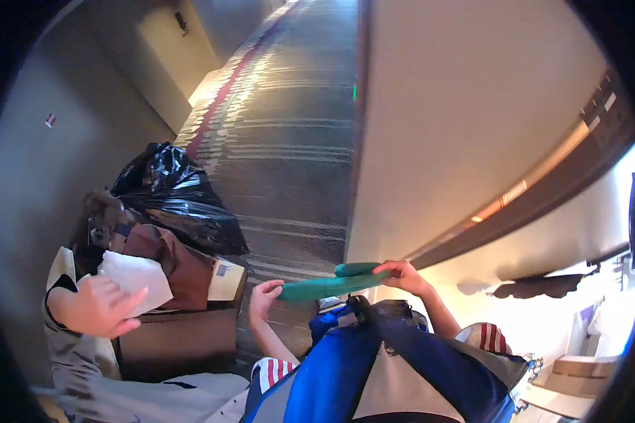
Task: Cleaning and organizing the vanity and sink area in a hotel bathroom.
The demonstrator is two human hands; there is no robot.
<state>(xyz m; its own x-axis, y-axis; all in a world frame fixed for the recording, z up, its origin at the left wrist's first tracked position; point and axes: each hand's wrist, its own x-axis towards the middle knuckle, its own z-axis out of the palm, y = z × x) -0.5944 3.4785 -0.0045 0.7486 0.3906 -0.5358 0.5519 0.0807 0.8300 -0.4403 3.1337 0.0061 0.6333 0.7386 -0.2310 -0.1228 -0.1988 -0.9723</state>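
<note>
A long green folded cloth (323, 288) stretches between my two hands in front of my body. My left hand (265, 302) pinches its left end between thumb and fingers. At the other end, my right hand (404, 277) grips the cloth where a second layer doubles back on top. Below the cloth hang the blue and dark straps (360, 312) of what I wear on my chest.
At left, another person's hand (98, 306) is over a white cloth or paper (137, 280). By it stand a brown container (180, 338), a brown bag (164, 254), a cardboard box (226, 280) and a black plastic bag (185, 201). A wall (428, 132) rises at right beside the carpet (296, 185).
</note>
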